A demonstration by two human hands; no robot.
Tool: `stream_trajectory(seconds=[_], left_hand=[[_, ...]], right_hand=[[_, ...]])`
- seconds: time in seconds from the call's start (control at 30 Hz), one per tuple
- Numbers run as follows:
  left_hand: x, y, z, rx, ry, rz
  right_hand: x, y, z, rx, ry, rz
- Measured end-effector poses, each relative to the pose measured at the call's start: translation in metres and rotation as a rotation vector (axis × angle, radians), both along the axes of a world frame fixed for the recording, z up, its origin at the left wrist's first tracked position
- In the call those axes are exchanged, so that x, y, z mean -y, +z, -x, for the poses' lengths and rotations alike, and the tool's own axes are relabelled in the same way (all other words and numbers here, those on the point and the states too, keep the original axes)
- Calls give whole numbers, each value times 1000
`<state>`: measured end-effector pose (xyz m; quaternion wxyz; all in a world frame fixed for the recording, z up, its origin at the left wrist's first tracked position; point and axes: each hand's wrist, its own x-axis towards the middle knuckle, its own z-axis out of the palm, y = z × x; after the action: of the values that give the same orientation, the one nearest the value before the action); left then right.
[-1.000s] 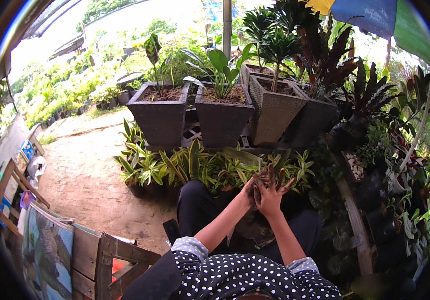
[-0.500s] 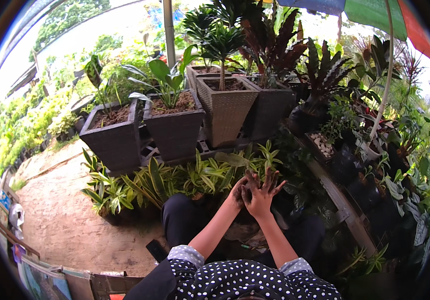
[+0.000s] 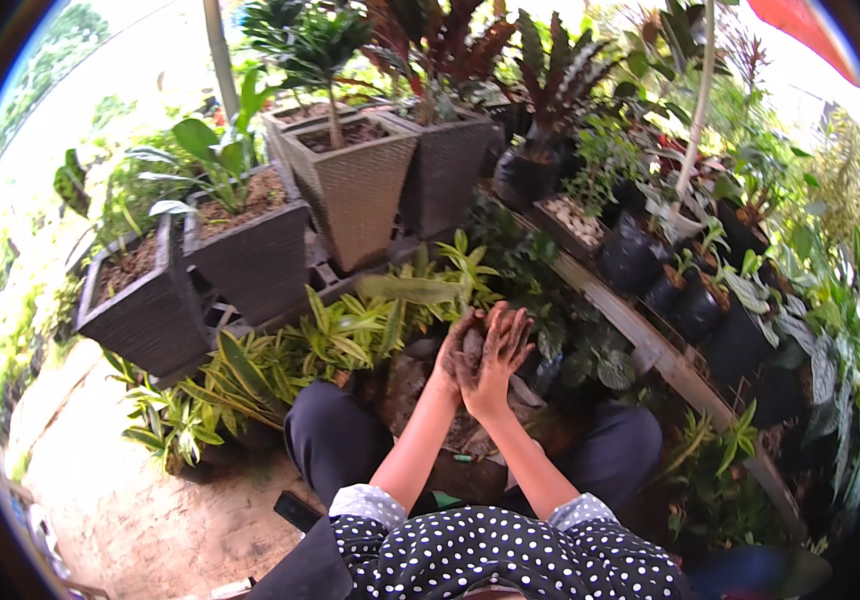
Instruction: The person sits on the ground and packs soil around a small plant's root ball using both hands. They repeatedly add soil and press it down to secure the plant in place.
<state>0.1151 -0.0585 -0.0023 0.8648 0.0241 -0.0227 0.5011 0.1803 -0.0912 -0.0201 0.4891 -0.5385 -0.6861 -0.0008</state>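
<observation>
The left hand and right hand are together, palms and fingers pressed side to side in a loose cup above the gap between the dark-trousered knees. Dark soil coats the palms and fingers; whether a clump sits between them, I cannot tell. Spillage looks the likeliest trouble — if the heels of the hands part, any loose soil would drop onto the brown ground below. Near the fingertips, a broad sansevieria-like leaf and the yellow-striped dracaena foliage could be bent or smeared by a careless forward push. The black phone beside the left thigh risks grit or a kick if a dirty hand or foot strays there. The tapered, textured planter stands well apart — a knock seems unlikely.
</observation>
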Motion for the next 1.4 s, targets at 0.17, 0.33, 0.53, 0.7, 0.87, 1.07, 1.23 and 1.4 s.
stream_trajectory(seconds=[0.17, 0.33, 0.53, 0.7, 0.87, 1.07, 1.23, 1.4], left_hand=[[-16, -47, 5, -85, 75, 38], [7, -18, -11, -438, 271, 180], [-2, -72, 7, -146, 21, 245], [-1, -102, 13, -14, -83, 354], [4, -120, 18, -164, -34, 399], [-7, -137, 25, -351, 52, 483], [-5, -166, 45, -517, 40, 485], [6, -185, 66, -1030, 78, 572]], right_hand=[[-5, 16, -25, 333, 90, -67], [-4, 2, -35, 332, 161, -4], [14, -8, -35, -11, 299, 44], [28, -31, -40, 47, 197, -111], [28, -57, -32, 26, 209, -104], [27, -68, -24, -3, 243, -44], [11, -81, -39, -332, 236, 129], [-18, -136, -79, -576, 11, 277]])
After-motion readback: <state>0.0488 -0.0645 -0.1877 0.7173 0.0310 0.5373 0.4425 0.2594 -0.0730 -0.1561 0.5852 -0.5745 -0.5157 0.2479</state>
